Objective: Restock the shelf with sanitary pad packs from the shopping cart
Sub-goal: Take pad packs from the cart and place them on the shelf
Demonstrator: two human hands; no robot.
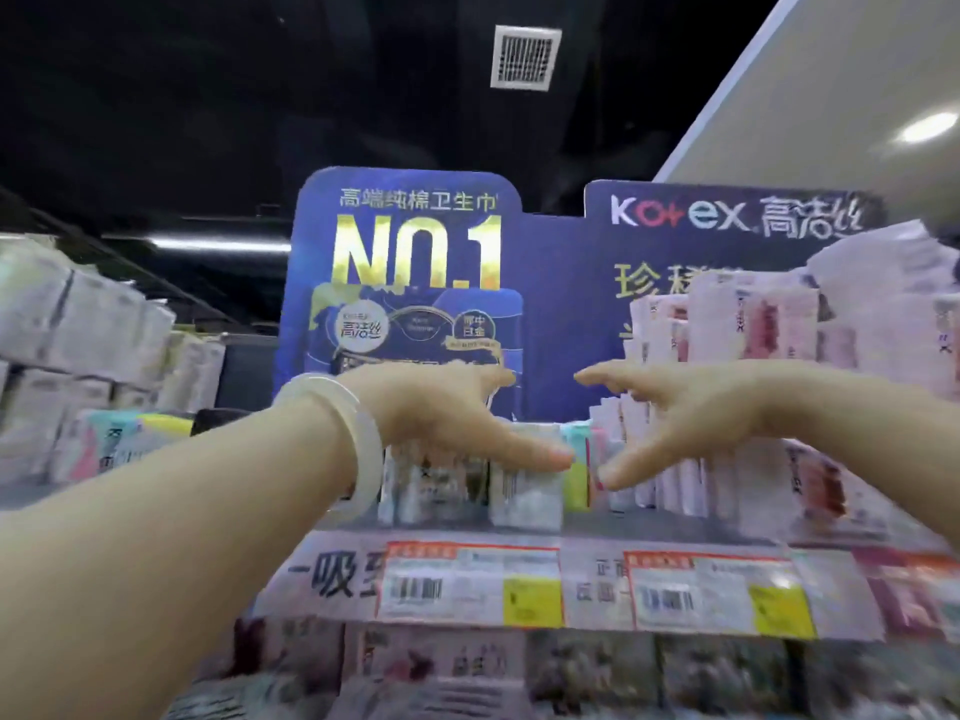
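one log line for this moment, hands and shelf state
left hand: open, empty | right hand: open, empty | both raised at top shelf | packs standing on shelf | cart: not in view

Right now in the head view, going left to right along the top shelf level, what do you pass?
White stacked packs → bracelet → left hand → teal-and-yellow pack → right hand → pink pad packs.
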